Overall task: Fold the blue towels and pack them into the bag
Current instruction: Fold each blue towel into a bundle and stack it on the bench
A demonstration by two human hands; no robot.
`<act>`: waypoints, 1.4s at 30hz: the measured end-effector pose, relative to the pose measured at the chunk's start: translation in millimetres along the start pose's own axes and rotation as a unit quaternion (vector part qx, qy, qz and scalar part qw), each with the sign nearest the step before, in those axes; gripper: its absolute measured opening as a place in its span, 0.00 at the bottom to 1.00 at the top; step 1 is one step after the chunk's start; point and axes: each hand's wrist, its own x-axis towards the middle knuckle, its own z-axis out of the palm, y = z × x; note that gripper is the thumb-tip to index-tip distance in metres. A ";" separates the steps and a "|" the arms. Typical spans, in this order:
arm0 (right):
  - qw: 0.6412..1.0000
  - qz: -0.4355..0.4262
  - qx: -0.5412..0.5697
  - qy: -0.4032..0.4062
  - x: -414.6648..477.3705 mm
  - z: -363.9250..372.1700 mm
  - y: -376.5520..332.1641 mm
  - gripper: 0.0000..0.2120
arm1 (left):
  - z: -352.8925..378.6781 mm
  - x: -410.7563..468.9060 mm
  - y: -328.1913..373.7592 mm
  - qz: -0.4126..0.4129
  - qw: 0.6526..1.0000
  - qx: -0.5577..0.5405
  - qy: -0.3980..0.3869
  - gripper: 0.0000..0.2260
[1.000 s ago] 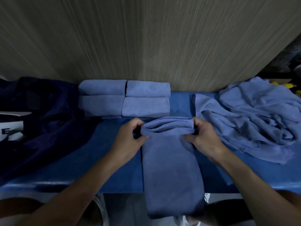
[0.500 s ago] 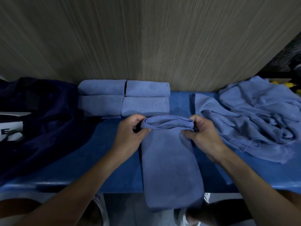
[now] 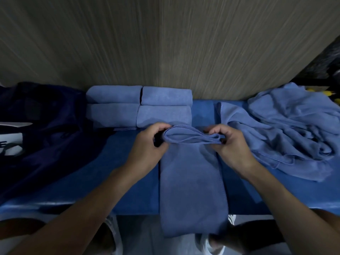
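A long blue towel [image 3: 192, 184] lies in a narrow strip across the middle of the blue worktop [image 3: 88, 181], running from far to near, and its near end hangs over the worktop's near edge. Its far end is turned back on itself into a loose loop with the hemmed edges showing. The person holds that loop at both sides: the left hand [image 3: 147, 144] has its fingers curled round the left side of the loop, and the right hand [image 3: 232, 146] pinches the layered edges on the right side between thumb and fingers. Just beyond the hands, against the wood-grain wall [image 3: 165, 43], sit four folded towels [image 3: 117, 115], packed two by two and touching one another. To the right, a heap of unfolded towels [image 3: 287, 129] sprawls over the far right part of the worktop, its near edge close beside the right hand. On the left lies the bag [image 3: 46, 129], dark navy and slumped, with a white patch of print on its left side; I cannot tell from here whether anything is inside it. Below the worktop's near edge the person's shoes [image 3: 213, 243] show dimly on the floor.
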 end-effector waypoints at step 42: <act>0.967 0.045 -0.228 -0.106 -38.4 -28.6 14.6 0.21 | -8.3 -30.7 -24.2 -0.009 0.956 0.279 -0.088 0.34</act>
